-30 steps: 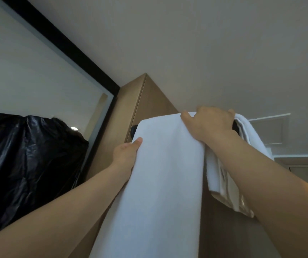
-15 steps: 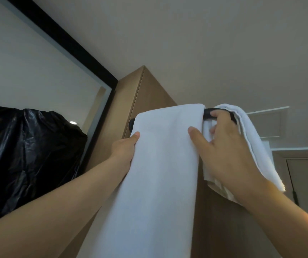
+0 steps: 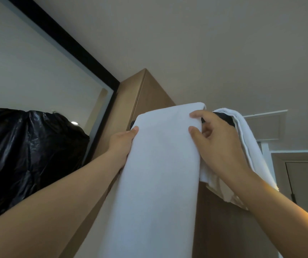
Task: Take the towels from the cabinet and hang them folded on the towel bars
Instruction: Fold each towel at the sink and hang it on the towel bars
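Head view, from the left: my left hand (image 3: 122, 141) grips the left edge of the wide towel (image 3: 160, 174), which already hangs folded over the dark bar (image 3: 224, 118); my right hand (image 3: 219, 148) pinches its right edge; a second towel (image 3: 252, 146) hangs just beside it; I judge only straightening is left.

The left hand (image 3: 123, 144) and right hand (image 3: 218, 146) are bare (nails seemingly trimmed short).

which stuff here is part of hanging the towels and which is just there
Job: front towel, gripped at its edges by left hand and right hand; second towel; black towel bar.
Just there: black plastic sheet; mirror; door.
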Demonstrator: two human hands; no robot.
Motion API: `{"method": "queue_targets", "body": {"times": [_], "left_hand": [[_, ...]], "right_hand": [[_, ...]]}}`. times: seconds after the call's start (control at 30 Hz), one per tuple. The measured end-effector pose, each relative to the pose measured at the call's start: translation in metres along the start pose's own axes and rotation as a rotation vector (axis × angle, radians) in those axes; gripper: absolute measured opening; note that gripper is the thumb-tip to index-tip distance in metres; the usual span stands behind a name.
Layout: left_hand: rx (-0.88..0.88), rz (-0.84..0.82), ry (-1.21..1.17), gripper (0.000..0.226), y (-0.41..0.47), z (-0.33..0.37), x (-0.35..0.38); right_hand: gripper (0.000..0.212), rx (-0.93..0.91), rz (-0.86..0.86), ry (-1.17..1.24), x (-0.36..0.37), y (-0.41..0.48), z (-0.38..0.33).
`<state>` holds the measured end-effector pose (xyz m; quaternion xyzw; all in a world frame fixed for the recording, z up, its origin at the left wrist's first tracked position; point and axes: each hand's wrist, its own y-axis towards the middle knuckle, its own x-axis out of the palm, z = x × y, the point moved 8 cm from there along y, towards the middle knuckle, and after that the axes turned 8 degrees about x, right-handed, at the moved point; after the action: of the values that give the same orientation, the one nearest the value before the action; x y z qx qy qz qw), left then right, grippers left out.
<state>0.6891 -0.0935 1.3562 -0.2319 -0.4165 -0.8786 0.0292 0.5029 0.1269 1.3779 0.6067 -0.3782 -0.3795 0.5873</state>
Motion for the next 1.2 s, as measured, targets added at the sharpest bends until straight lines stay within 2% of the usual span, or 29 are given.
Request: {"method": "queue_targets", "body": {"times": [0.17,0.37,0.57,0.7,0.87,0.93,1.07,1.2], "left_hand": [[0.097,0.037,0.047,0.039,0.018,0.033,0.007],[0.104,0.040,0.121,0.049,0.034,0.035,0.019],[0.130,0.017,0.246,0.033,0.043,0.025,0.028],[0.169,0.020,0.290,0.030,0.049,0.027,0.030],[0.204,0.006,0.347,0.030,0.051,0.029,0.027],[0.216,0.011,0.376,0.030,0.053,0.029,0.026],[0.221,0.018,0.408,0.031,0.051,0.030,0.027],[0.241,-0.013,0.449,0.042,0.050,0.029,0.026]], "right_hand": [[0.023,0.016,0.030,-0.071,-0.005,0.034,-0.007],[0.029,0.032,0.045,-0.222,-0.003,0.057,-0.015],[0.034,0.092,0.010,-0.342,0.009,0.061,-0.006],[0.036,0.126,0.009,-0.405,0.016,0.065,-0.010],[0.031,0.076,0.014,-0.612,0.023,0.062,-0.012],[0.033,0.072,-0.028,-0.648,0.026,0.067,-0.013],[0.042,0.107,-0.223,-0.654,0.034,0.079,-0.011],[0.049,0.118,-0.290,-0.703,0.039,0.087,-0.003]]}}
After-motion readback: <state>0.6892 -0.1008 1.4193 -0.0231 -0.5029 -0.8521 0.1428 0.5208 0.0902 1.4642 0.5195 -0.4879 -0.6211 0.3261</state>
